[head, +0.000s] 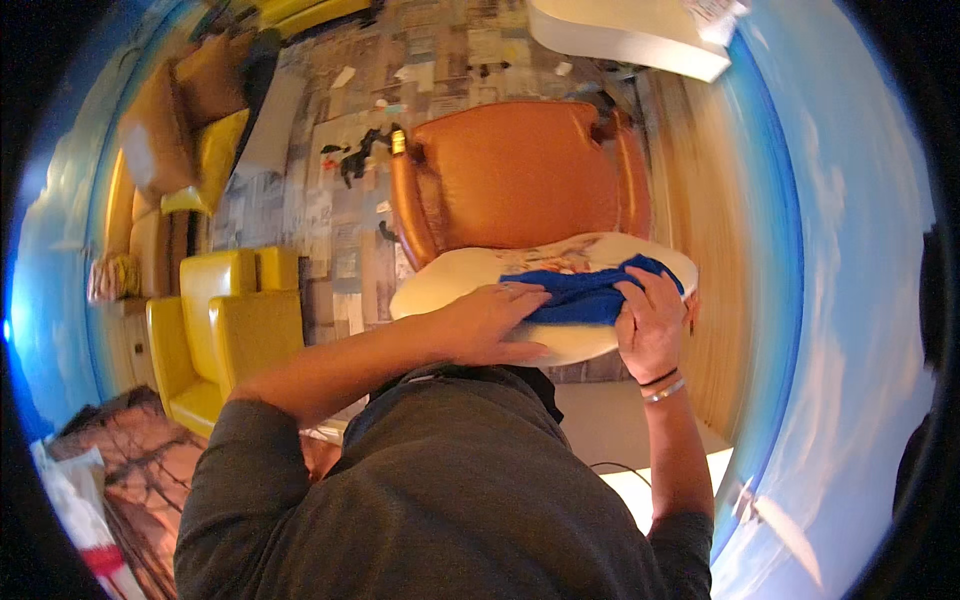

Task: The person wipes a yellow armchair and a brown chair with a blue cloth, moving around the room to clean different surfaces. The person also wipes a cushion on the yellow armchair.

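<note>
A blue cloth (581,296) lies in folds along the pale, rounded top of a chair back (450,289), which bears a printed pattern near its middle. My left hand (499,321) rests flat at the cloth's left end, its fingertips on the fabric and its thumb apart on the pale surface. At the right end, my right hand (651,322) has bent fingers closed over the cloth. Beyond the chair back is an orange-brown leather seat (517,176) between two armrests.
A yellow armchair (225,330) stands to the left, with brown and yellow seating (176,127) farther off. Small scraps and dark items (360,154) lie on the patchwork-patterned floor. A white curved counter (622,37) is at the far right, near a sky-painted wall (832,247).
</note>
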### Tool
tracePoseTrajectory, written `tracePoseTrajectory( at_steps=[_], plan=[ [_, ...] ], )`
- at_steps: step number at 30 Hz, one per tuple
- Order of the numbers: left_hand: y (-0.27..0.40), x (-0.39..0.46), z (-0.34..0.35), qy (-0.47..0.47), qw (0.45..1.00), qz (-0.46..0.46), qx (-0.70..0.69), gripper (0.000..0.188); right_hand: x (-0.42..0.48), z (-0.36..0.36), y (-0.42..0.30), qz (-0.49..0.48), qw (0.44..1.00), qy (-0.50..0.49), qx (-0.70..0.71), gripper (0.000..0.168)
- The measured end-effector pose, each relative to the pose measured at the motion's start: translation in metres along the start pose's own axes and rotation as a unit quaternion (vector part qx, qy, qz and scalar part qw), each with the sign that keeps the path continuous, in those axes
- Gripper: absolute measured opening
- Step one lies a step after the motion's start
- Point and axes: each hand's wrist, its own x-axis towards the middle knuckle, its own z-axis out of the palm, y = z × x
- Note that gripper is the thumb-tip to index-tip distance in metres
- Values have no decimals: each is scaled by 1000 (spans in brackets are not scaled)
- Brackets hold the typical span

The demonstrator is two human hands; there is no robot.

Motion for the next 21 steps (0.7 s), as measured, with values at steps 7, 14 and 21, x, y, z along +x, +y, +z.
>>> tracePoseTrajectory(
  at_steps=[7,14,21],
  plan=[
    [-22,-35,-1,-2,996,-46,74,105,42,53,-70,-13,979,-201,39,16],
    [-70,-116,-27,29,960,-157,-228,78,57,82,-142,-70,968,-211,113,35],
    [-80,-144,-2,124,985,-3,-116,77,47,52,-139,-163,945,-284,1,77]
  ],
)
